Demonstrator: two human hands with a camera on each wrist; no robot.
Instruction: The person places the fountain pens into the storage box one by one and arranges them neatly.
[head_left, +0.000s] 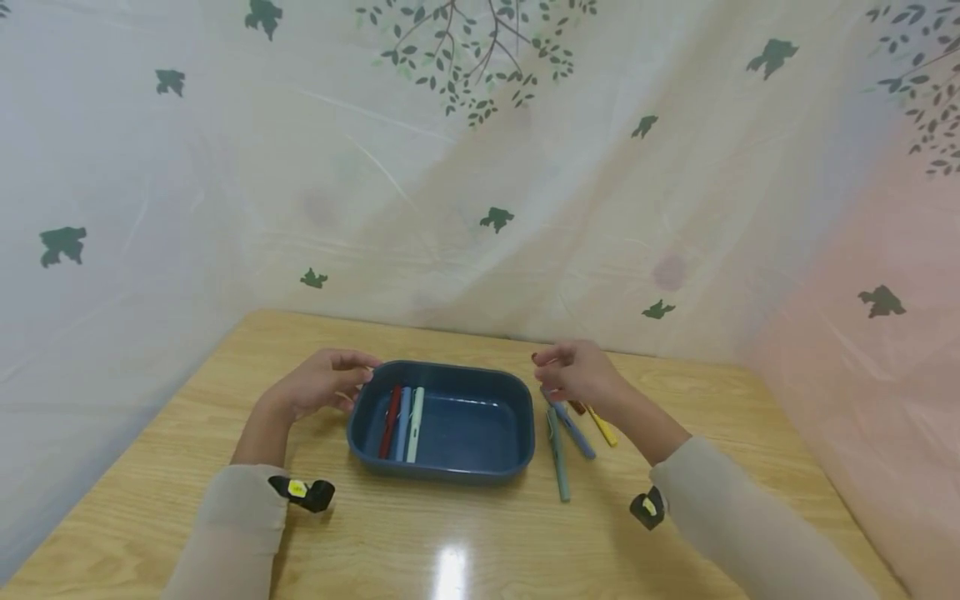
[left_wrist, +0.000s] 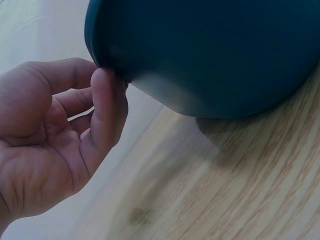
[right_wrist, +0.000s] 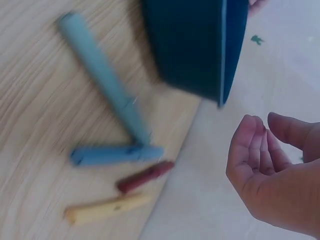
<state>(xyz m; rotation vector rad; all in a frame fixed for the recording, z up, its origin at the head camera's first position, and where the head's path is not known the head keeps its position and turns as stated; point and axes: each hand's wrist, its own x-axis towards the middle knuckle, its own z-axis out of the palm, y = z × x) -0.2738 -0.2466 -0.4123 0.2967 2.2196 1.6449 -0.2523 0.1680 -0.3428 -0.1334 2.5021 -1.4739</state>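
Note:
My left hand (head_left: 324, 385) is at the far left corner of a dark blue plastic bin (head_left: 442, 475), its thumb and a finger pinching the rim. The left wrist view shows the fingers (left_wrist: 103, 100) against the bin's wall. In the bin a dark red pen (head_left: 389, 423), a light blue pen (head_left: 403, 423) and a white pen (head_left: 416, 425) lie side by side at the left. My right hand (head_left: 583, 377) hovers right of the bin, fingers loosely bent; a small dark red spot shows at a fingertip, unclear what it is. Below it lie a green pen (head_left: 557, 454) and a blue pen (head_left: 574, 430).
Beside the blue pen, a dark red pen (right_wrist: 145, 177) and a yellow pen (head_left: 602, 426) lie on the wooden table (head_left: 420, 542), partly hidden by the right hand in the head view. A patterned sheet (head_left: 420, 208) hangs behind the table and at its sides.

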